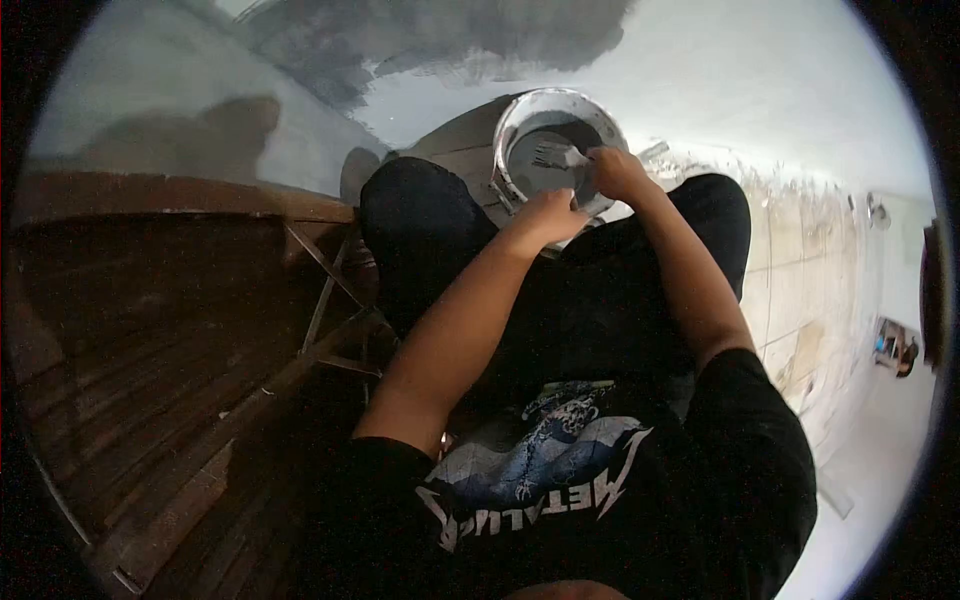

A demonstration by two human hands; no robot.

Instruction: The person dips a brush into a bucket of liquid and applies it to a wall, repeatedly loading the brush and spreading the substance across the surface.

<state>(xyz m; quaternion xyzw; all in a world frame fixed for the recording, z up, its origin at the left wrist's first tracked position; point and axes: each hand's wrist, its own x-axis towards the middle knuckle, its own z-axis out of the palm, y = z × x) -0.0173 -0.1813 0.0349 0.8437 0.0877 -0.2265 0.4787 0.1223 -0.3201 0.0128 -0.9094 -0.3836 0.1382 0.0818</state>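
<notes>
A round white bucket (556,98), its inner wall smeared with grey, stands between my bent knees. Thick-looking grey paint (536,180) covers its inside. My right hand (618,174) is closed around the handle of a paintbrush (560,154), whose grey-coated bristles point left over the paint. At the bucket's near rim, my left hand (548,217) has its fingers wrapped on the edge with the thumb up. Both hands are close together, the right one a little farther from me.
Ahead rises a pale wall with a dark grey painted patch (450,40). A dark wooden slatted piece (180,330) with metal braces (318,290) fills the left side. Stained light floor tiles (800,260) lie to the right. A small figure of a person (906,356) shows at the far right.
</notes>
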